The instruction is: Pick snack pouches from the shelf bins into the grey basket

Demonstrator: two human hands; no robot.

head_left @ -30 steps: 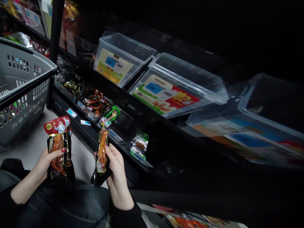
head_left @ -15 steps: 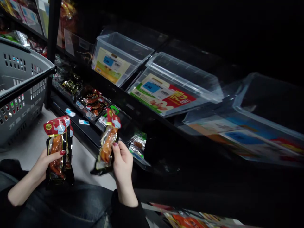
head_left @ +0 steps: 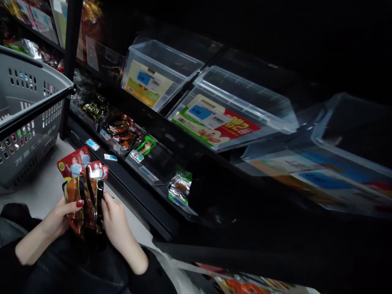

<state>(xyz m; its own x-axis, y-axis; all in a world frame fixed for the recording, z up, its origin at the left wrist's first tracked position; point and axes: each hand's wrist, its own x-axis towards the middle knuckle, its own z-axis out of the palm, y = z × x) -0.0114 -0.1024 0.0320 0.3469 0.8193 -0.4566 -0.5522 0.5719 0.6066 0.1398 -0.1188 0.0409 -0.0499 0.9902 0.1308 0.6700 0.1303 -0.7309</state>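
Note:
Low in front of me, my left hand is closed round red-topped, vacuum-sealed packs of brown meat snacks, its thumb across their front. My right hand grips the right edge of another such pack, pressed side by side with those in the left. Some fingers of both hands are hidden behind the packs. Beyond them, on the low shelf, a clear tray contains more of the same red and black packs.
A grey shopping basket with a black handle stands at the left. Clear bins with price labels line the upper shelf. A green pack and a silver-green pack lie in low trays. A black shelf post rises beside the basket.
My right hand has moved left and down with its pack, bringing it against the packs in my left hand. The left hand has shifted slightly right and down.

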